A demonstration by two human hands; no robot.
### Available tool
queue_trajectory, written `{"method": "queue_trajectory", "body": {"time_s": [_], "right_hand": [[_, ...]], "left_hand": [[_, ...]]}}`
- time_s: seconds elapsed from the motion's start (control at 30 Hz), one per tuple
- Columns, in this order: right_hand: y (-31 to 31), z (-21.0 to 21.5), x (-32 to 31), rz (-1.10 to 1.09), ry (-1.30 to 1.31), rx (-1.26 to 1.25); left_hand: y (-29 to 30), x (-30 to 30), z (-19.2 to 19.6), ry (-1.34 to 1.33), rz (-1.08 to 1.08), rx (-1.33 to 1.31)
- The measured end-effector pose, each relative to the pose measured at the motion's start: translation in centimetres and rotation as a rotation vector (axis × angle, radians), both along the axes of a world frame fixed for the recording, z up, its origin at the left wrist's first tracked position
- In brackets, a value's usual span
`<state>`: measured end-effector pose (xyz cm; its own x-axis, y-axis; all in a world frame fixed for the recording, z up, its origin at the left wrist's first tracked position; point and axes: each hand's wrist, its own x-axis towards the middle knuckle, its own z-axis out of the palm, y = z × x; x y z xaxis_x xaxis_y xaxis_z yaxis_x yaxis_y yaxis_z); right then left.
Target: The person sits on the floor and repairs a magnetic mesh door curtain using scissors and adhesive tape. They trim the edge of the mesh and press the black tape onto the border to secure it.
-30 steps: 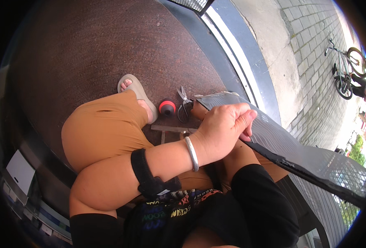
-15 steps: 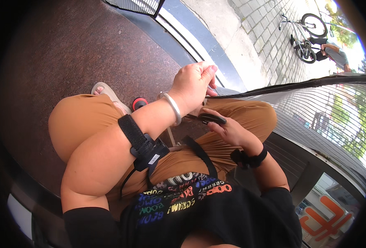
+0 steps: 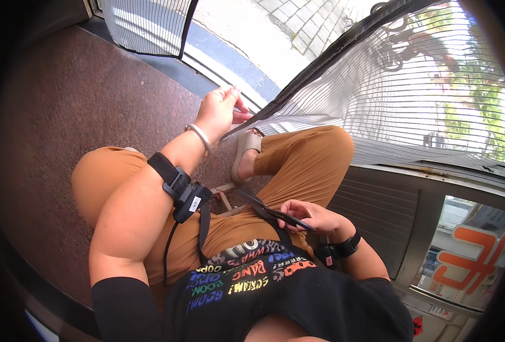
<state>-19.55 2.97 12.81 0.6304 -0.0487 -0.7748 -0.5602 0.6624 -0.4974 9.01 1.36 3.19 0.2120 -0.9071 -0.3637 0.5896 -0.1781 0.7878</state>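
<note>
while the right hand [image 3: 316, 217] grips scissors [image 3: 294, 220], the left hand [image 3: 217, 111], grip unclear, touches mesh [image 3: 335, 97].

A black shirt [image 3: 326, 296], brown trousers [image 3: 315, 157], silver bangle [image 3: 202, 137] are worn.

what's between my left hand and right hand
From left hand to right hand, the head view shows a corner of the mesh curtain, the sandaled foot and the brown trouser leg.
</note>
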Motion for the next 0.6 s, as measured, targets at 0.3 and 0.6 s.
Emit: {"method": "queue_trajectory", "body": {"time_s": [0.3,0.6], "right_hand": [[2.1,2.1,-0.4,-0.210,-0.058,0.159],[4.3,2.4,3.8,-0.270,-0.047,0.167]], "left_hand": [[0.9,0.1,0.8,-0.019,-0.044,0.115],[2.4,-2.2,0.7,0.181,-0.092,0.154]]}}
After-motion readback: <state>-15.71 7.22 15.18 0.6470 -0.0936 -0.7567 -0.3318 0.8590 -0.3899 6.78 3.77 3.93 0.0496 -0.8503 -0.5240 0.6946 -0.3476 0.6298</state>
